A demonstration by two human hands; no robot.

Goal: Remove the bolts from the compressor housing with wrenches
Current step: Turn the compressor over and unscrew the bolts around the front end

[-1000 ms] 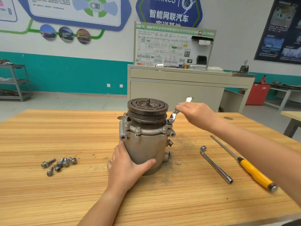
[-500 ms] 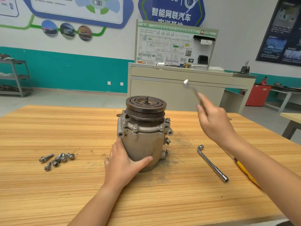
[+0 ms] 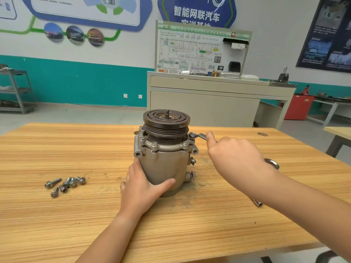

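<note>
A grey compressor housing [image 3: 163,164] stands upright mid-table with a dark pulley [image 3: 166,120] on top and several bolts around its flange. My left hand [image 3: 140,188] grips the lower body, thumb across the front. My right hand [image 3: 235,158] holds a flat silver wrench [image 3: 198,136]. The wrench's ring end sits on a flange bolt [image 3: 192,134] at the right side, and its other end sticks out behind my wrist. Several removed bolts [image 3: 65,184] lie loose at the left.
An L-shaped socket wrench [image 3: 256,203] lies on the wooden table [image 3: 76,224] at the right, mostly hidden under my right forearm. A beige cabinet with a wiring board [image 3: 203,48] stands behind the table. Another table corner [image 3: 338,132] shows at far right.
My right hand lifted the wrench off the flange and raised it. It then brought the wrench back down onto the right-side bolt. My left hand kept its grip on the housing.
</note>
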